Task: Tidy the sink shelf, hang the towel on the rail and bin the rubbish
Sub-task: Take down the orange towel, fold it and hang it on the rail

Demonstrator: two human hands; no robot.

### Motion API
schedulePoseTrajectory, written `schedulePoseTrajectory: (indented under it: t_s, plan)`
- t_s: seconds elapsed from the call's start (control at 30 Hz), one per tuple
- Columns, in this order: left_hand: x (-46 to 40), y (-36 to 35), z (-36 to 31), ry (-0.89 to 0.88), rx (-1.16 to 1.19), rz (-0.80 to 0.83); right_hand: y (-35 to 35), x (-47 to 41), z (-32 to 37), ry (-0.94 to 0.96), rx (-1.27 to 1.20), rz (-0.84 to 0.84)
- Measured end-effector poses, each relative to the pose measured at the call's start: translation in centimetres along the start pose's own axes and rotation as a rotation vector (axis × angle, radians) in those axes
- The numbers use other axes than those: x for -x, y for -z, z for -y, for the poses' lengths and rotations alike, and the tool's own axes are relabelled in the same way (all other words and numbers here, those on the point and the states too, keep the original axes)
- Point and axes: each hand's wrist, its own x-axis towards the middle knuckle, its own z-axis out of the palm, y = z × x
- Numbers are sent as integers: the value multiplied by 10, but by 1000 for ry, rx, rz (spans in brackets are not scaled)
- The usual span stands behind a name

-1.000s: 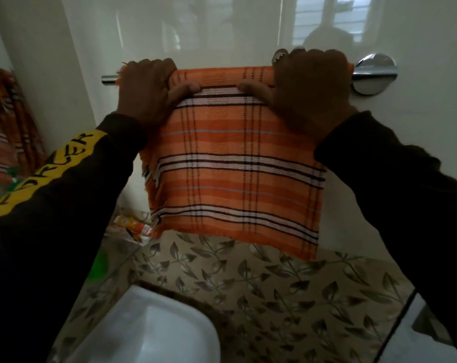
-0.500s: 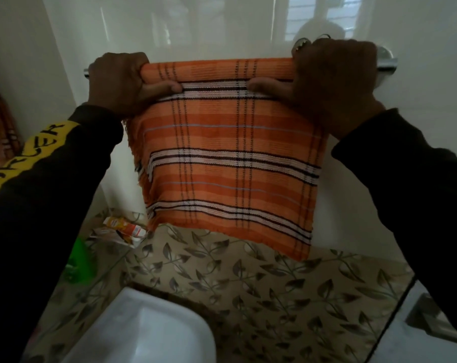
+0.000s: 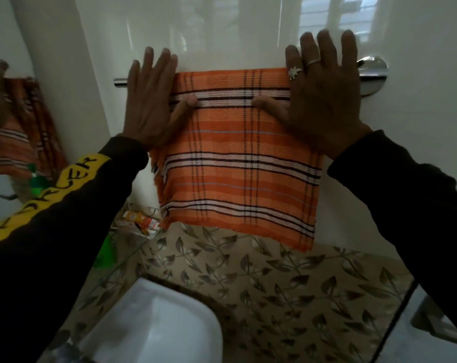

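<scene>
At the far left edge of the frame a mirror [image 3: 17,132] shows the orange cloth reflected, and it takes up more of the picture than it did a moment ago. Low on the left, the crumpled wrapper [image 3: 140,222] lies on the leaf-patterned surface [image 3: 287,289], just below the towel's lower left corner, with something green beside it that I cannot make out behind my sleeve. My left hand [image 3: 150,106] has let go: half a second ago its fingers were curled over the rail [image 3: 120,82], and now they are straight and spread wide against the wall, with only the thumb resting on the white stripe of the towel [image 3: 237,163]. The towel hangs folded over the rail in the centre of the frame, its checked front flat and its bottom edge sloping down to the right. My right hand [image 3: 324,100] has opened the same way, fingers fanned out above the rail where they were wrapped round it before, two rings showing, thumb touching the same stripe. The rail's round chrome mount [image 3: 374,77] shows just right of that hand. The white basin [image 3: 154,328] sits at the bottom centre.
</scene>
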Motion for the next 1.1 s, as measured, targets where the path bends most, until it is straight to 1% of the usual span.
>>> schedulePoseTrajectory:
  t_s: [0.1,0.3,0.43,0.53,0.6,0.73,0.83,0.9,0.97,1.1]
  plan:
    - [10,3,-19,-75,-36,55,-1,8,4,26,-48,-42]
    - [35,5,-56,-135,-114,87,-1,31,15,107,-126,-153]
    - [51,14,-78,-108,-177,135,0,43,22,133,-202,-147]
    - [57,25,-95,-89,-206,155,-1,51,24,154,-254,-175]
    - [60,34,-105,-80,-260,167,-5,56,25,161,-293,-199]
    - [73,46,-128,-52,-374,183,-10,70,26,179,-389,-194]
    - [89,50,-148,-9,-423,178,-11,84,28,214,-449,-223]
    - [101,53,-159,9,-460,196,-11,91,31,265,-478,-205]
    - [114,59,-167,46,-503,225,-11,97,37,320,-507,-184]
    - [141,78,-174,191,-586,303,-10,111,54,364,-564,-202]
